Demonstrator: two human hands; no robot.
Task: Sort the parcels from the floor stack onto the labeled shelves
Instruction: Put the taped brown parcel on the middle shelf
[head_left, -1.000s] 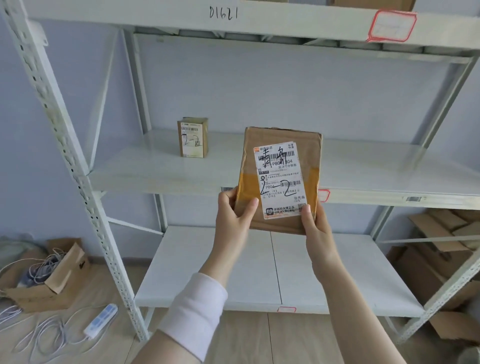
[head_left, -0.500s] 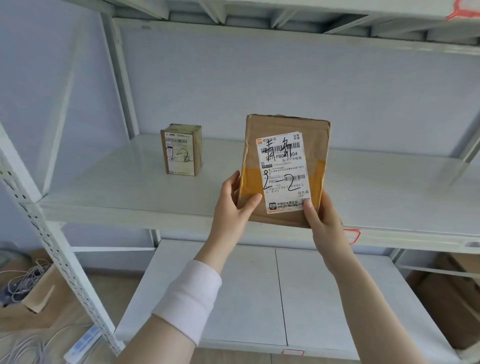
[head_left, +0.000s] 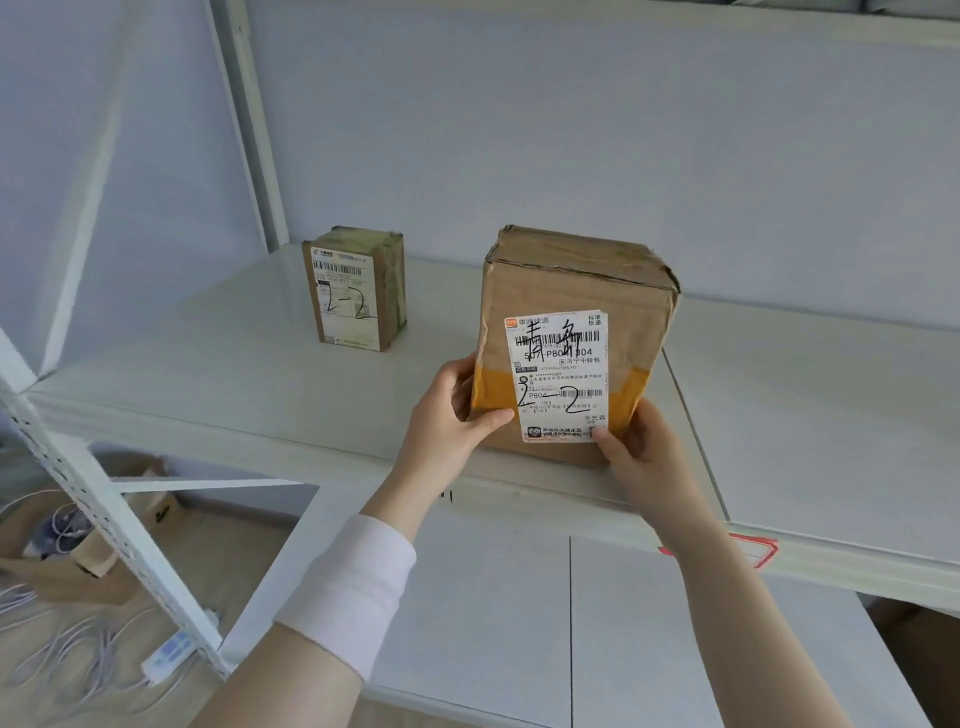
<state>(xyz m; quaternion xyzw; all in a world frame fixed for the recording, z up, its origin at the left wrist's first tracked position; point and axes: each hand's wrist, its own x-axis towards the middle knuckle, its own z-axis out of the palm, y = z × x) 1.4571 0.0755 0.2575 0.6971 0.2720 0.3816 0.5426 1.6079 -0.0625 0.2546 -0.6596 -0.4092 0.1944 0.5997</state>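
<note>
Below-left of parcel (head_left: 566, 291): wood floor, white cables (head_left: 67, 649), power strip (head_left: 169, 652). Directly below: white lower shelf (head_left: 493, 623). Left hand (head_left: 447, 415) and right hand (head_left: 641, 452) grip the parcel's lower corners, thumbs on front face, fingers curled behind. Parcel upright at front of middle shelf (head_left: 234, 364): brown card, creased top, yellow tape band, white label hand-marked "2-2". Behind-left: small parcel (head_left: 358, 291), same marking. Beyond: pale wall (head_left: 571, 130).

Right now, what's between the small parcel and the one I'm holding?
Head view: only bare shelf between the small parcel and the big parcel.
</note>
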